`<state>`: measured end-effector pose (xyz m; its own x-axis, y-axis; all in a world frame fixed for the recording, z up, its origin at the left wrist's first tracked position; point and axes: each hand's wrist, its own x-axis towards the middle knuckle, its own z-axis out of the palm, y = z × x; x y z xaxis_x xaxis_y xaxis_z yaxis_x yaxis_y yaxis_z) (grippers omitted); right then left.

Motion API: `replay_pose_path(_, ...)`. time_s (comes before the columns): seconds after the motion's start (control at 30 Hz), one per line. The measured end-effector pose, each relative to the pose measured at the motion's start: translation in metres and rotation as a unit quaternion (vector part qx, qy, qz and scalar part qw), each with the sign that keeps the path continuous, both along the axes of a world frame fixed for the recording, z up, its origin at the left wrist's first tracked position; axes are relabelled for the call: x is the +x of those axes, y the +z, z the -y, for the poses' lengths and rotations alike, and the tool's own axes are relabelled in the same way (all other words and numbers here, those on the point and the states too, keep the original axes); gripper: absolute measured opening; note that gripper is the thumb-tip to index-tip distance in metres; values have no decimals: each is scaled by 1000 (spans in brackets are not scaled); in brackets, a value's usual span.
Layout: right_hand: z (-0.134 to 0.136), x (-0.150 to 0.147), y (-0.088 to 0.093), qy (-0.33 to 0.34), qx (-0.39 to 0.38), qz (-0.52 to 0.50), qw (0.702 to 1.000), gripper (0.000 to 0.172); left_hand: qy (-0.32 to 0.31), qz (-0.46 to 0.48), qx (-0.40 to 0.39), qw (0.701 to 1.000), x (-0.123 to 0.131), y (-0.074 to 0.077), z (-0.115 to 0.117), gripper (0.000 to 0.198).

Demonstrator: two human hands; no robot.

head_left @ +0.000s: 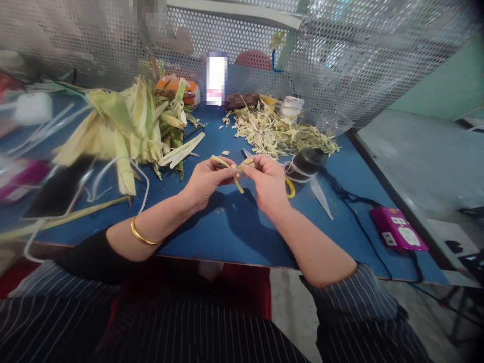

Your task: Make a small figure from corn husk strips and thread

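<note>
Over the middle of the blue table, my left hand [206, 181] and my right hand [269, 180] meet, fingers pinched on thin pale-green strips of corn husk [239, 184]. The strips cross between my fingertips, one end hanging down and another pointing up to the left. Just beyond my right hand lie scissors with a yellow handle [290, 187], partly hidden by the hand. Beside them is a black spool of thread [310, 162]. A pile of whole corn husks [124, 121] lies to the left, and a heap of shredded husk pieces [264, 128] is at the back.
A lit phone [216, 79] stands at the back against a perforated metal screen [249, 30]. At the right sits a purple power socket [399, 229] with black cables. A dark phone-like slab [60, 189] and a white cable [145, 186] lie at the left.
</note>
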<state>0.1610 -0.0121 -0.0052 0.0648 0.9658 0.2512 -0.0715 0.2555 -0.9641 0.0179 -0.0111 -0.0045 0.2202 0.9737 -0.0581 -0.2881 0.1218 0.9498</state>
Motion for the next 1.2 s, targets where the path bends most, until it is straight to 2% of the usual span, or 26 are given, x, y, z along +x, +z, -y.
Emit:
replay_pose_path(0.17,-1,5,2,0,56,149,987,2,-3,-10,-26,1000,-4,0,-2,21)
replay_pose_path(0.23,-2,9,6,19,104,210,972,10,-1,-5,-46,999,-5,1,-4,21)
replay_pose_path(0.33,-5,18,12,57,187,303,933,27,-5,-1,-58,998,-7,2,-7,20)
replay_pose_path(0.43,-7,24,15,68,231,377,894,18,-23,-1,-57,998,-9,2,-8,21)
replay_pose_path(0.57,-7,26,16,58,255,436,861,14,-40,0,-73,997,-10,2,-9,19)
replay_pose_path(0.63,-6,26,16,50,270,479,834,15,-43,3,-83,996,-10,3,-9,18)
replay_pose_path(0.8,-6,25,12,-13,336,579,743,22,-67,0,-106,992,-11,4,-9,19)
replay_pose_path(0.9,-6,24,10,-36,369,596,712,25,-87,0,-104,991,-13,3,-10,21)
replay_pose_path(0.97,-6,23,8,-38,376,596,708,26,-96,-2,-100,990,-13,3,-11,22)
replay_pose_path(1.03,-5,23,7,-32,368,585,722,26,-92,-7,-93,991,-14,3,-11,23)
replay_pose_path(1.2,-4,22,9,-14,310,512,801,23,-57,-9,-87,995,-13,4,-12,19)
